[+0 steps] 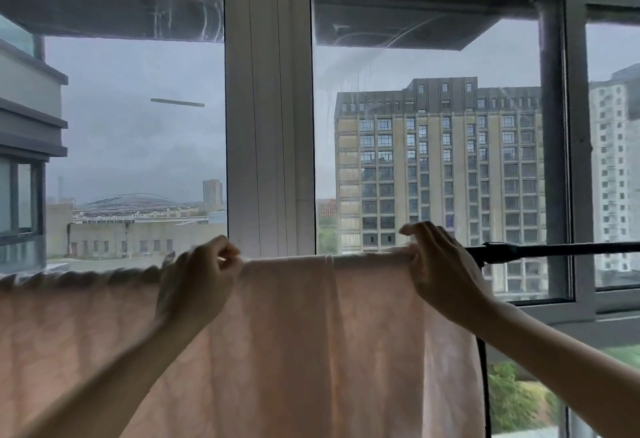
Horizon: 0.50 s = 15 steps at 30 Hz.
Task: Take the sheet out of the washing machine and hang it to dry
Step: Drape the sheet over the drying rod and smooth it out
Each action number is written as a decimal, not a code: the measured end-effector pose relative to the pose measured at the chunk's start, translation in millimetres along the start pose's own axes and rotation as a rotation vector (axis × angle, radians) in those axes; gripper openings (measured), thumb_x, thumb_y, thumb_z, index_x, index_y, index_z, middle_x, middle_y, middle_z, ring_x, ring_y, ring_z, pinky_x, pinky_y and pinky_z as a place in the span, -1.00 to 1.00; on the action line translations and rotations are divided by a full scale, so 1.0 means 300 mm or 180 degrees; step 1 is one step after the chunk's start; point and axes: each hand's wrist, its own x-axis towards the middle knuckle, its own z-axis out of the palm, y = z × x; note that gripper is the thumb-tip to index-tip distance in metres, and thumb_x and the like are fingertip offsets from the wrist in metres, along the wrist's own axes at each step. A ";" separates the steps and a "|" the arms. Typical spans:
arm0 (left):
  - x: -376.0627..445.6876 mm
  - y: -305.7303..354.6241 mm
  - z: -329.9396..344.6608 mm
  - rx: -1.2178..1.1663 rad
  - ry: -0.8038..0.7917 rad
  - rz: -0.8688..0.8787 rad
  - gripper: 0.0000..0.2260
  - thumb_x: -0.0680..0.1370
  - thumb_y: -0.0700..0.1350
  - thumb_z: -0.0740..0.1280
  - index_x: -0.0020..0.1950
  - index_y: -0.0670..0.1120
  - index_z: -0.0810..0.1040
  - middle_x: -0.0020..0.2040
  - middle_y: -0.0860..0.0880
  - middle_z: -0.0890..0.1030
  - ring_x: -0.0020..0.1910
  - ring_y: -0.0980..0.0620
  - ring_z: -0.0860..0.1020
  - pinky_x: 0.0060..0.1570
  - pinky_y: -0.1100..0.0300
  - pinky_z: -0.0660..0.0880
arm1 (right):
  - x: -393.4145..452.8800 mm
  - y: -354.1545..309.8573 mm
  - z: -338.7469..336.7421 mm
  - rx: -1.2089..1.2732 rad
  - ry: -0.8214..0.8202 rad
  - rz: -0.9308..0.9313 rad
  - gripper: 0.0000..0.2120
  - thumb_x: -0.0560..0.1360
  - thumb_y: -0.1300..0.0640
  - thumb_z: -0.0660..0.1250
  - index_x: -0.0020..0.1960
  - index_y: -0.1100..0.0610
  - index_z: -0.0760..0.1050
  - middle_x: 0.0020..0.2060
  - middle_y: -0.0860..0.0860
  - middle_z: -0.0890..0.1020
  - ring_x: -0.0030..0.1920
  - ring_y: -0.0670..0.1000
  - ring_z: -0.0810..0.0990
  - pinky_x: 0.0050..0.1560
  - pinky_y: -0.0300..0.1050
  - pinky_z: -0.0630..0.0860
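Note:
A pale pink sheet hangs draped over a black horizontal drying rod in front of the window. Its top edge is bunched into folds at the left and lies smoother in the middle. My left hand pinches the sheet's top fold at the rod, fingers curled. My right hand grips the sheet's right end on the rod, with the index finger lifted. The rod is bare to the right of my right hand.
A large white-framed window stands right behind the rod, with tall buildings outside. A black upright pole of the rack drops beside the sheet's right edge.

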 end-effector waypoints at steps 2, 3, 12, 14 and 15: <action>-0.003 0.049 0.036 -0.0005 -0.0015 0.0356 -0.91 0.50 -0.11 0.37 -0.04 0.06 0.63 -0.09 0.13 0.69 -0.07 0.06 0.65 0.32 -0.09 0.34 | 0.016 -0.055 0.008 0.0112 -0.0127 -0.0202 -0.66 0.44 0.30 0.34 0.18 0.07 0.47 0.06 -0.03 0.58 -0.01 -0.12 0.53 -0.11 -0.33 0.46; -0.003 0.073 0.052 -0.0091 -0.0163 0.0531 -0.91 0.52 -0.09 0.37 -0.02 0.06 0.64 -0.08 0.13 0.69 -0.09 0.09 0.64 0.33 -0.03 0.33 | 0.026 -0.086 0.015 0.0215 -0.0143 -0.0295 -0.71 0.47 0.26 0.34 0.16 0.06 0.50 0.06 -0.06 0.60 -0.01 -0.17 0.51 -0.10 -0.42 0.37; 0.030 0.080 0.067 -0.0656 -0.0463 0.0185 -0.88 0.48 0.03 0.44 -0.22 0.04 0.68 -0.32 0.17 0.65 -0.24 0.18 0.61 -0.12 0.15 0.52 | 0.095 -0.221 0.099 0.1226 -0.0392 -0.0047 -0.97 0.52 0.16 0.35 -0.05 0.10 0.54 -0.21 -0.09 0.62 -0.23 -0.18 0.57 -0.13 -0.32 0.53; 0.030 0.069 0.067 -0.0654 -0.0404 0.0123 -0.85 0.48 0.02 0.44 -0.27 0.03 0.66 -0.38 0.16 0.62 -0.29 0.16 0.60 -0.17 0.14 0.52 | 0.102 -0.221 0.095 0.1065 -0.0453 0.0077 -0.97 0.55 0.15 0.31 -0.06 0.11 0.51 -0.24 -0.09 0.60 -0.26 -0.16 0.56 -0.17 -0.28 0.51; 0.032 0.062 0.069 -0.0651 -0.0386 0.0094 -0.84 0.48 0.01 0.44 -0.29 0.02 0.64 -0.40 0.15 0.62 -0.30 0.14 0.59 -0.19 0.13 0.51 | 0.105 -0.215 0.094 0.0942 -0.0486 0.0124 -0.94 0.57 0.14 0.28 -0.05 0.11 0.50 -0.25 -0.08 0.59 -0.27 -0.15 0.55 -0.17 -0.29 0.48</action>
